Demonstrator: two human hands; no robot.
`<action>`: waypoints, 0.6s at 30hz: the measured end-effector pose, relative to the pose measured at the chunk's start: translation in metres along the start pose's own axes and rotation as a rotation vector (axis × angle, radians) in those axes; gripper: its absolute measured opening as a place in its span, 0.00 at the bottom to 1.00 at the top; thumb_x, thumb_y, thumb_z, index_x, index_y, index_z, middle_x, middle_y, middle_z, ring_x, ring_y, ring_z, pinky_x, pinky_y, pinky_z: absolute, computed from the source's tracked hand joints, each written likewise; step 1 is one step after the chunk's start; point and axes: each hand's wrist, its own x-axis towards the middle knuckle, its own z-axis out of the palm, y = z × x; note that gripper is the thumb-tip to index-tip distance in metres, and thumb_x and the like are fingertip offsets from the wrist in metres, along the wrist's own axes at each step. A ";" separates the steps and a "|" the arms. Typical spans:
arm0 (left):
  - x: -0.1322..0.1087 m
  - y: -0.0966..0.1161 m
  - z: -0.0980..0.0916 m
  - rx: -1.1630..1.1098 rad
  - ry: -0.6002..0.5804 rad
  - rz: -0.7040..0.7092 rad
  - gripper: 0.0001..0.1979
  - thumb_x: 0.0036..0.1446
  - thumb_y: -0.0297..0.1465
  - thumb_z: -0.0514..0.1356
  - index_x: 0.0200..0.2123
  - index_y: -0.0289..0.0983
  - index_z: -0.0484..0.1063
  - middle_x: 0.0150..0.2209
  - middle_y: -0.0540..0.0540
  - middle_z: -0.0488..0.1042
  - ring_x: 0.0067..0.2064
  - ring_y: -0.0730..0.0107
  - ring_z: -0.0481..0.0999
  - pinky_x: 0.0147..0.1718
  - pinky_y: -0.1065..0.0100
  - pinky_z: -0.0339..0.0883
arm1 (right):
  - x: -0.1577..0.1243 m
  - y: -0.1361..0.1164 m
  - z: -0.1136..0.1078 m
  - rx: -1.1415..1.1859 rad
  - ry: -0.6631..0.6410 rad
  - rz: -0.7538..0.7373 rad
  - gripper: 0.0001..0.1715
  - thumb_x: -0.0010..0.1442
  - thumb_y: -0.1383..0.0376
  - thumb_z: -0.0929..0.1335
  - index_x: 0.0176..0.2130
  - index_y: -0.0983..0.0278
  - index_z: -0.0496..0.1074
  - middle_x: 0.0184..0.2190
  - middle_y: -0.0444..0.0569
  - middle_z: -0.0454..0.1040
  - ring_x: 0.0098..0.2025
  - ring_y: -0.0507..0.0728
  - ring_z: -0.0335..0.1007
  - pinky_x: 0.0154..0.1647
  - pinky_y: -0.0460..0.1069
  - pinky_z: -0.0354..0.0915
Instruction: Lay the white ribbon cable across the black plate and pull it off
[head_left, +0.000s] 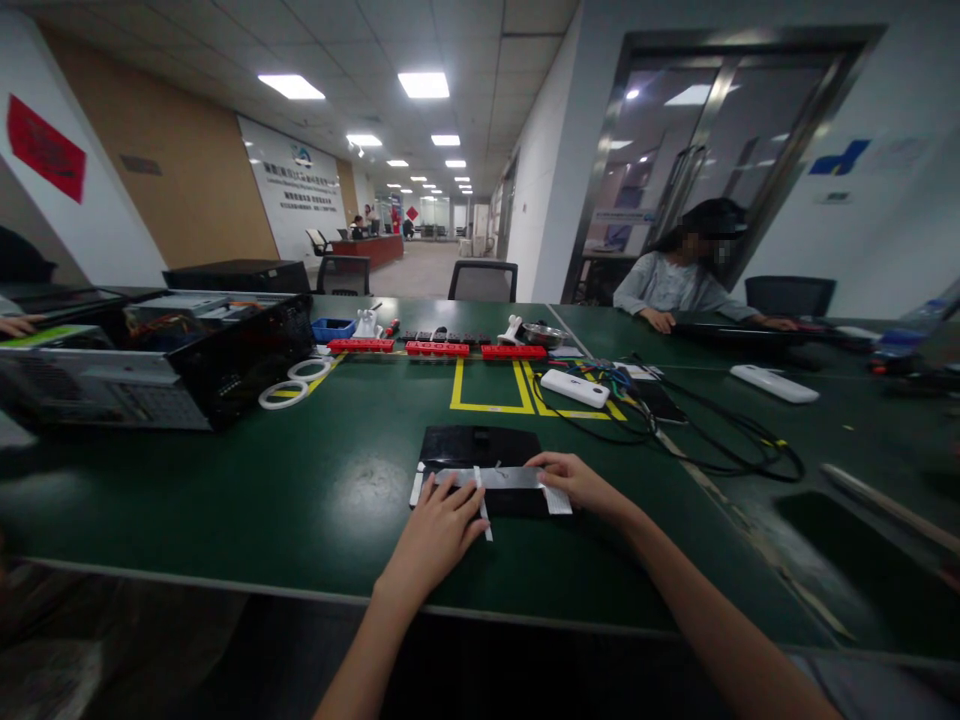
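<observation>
Just back from the near edge of the green table (225, 500), at its middle, lies a flat black rectangular panel (480, 445) with a smooth, faintly glossy face. A thin silvery-grey strip (506, 478) runs across its near half, with narrow white tabs sticking out at the ends and one crossing it.

The left hand (439, 530) lies open, palm down, fingers spread and pressing on the strip's left part. The right hand (574, 480) rests on the strip's right end with fingers bent; whether it pinches or only presses cannot be told.

Beyond the panel is a yellow tape outline (487, 395). A white oblong device (575, 388) lies amid looping black cables (712, 440). Farther back runs a row of red blocks (437, 349). To the left are two white rings (285, 394) and an open metal computer case (150, 370). Another person (675, 285) sits across the table at the right.
</observation>
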 end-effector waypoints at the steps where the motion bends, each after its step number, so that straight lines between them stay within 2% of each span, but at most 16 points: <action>1: 0.000 0.000 0.000 0.001 -0.007 -0.003 0.20 0.60 0.36 0.53 0.55 0.41 0.63 0.55 0.46 0.68 0.58 0.51 0.60 0.56 0.45 0.50 | 0.000 0.000 0.000 -0.005 0.001 -0.006 0.17 0.51 0.60 0.68 0.41 0.66 0.72 0.17 0.39 0.64 0.15 0.46 0.54 0.13 0.41 0.46; 12: 0.005 -0.002 0.007 0.010 -0.044 -0.021 0.18 0.61 0.37 0.53 0.53 0.41 0.65 0.53 0.46 0.70 0.56 0.52 0.62 0.54 0.47 0.53 | 0.002 0.002 0.000 -0.072 -0.007 -0.023 0.16 0.52 0.63 0.66 0.41 0.67 0.71 0.19 0.40 0.64 0.17 0.47 0.55 0.16 0.42 0.47; 18: 0.010 0.004 0.008 0.071 -0.050 -0.022 0.17 0.61 0.37 0.53 0.51 0.39 0.67 0.51 0.42 0.71 0.55 0.49 0.64 0.52 0.42 0.52 | 0.004 0.006 -0.001 -0.113 -0.027 -0.037 0.17 0.53 0.63 0.64 0.43 0.68 0.70 0.19 0.40 0.63 0.18 0.46 0.54 0.17 0.42 0.47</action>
